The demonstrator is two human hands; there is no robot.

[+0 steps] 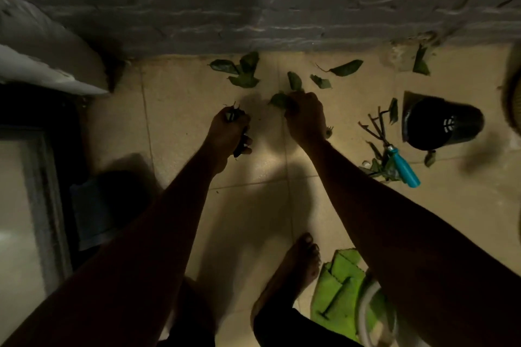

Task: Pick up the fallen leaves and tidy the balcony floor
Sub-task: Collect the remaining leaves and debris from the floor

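Both hands grip leaves: my left hand (229, 128) clenches a dark bunch (235, 115), my right hand (306, 117) grasps one leaf (279, 100). More leaves (242, 72) lie far, by the wall (253, 3).

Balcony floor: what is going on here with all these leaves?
A person is bent over the tiled floor, tidying it by hand. The left hand grips a bunch of leaves already collected, while the right hand grips another leaf. Several loose leaves lie near the wall. A black pot and a blue-handled rake lie to the right.
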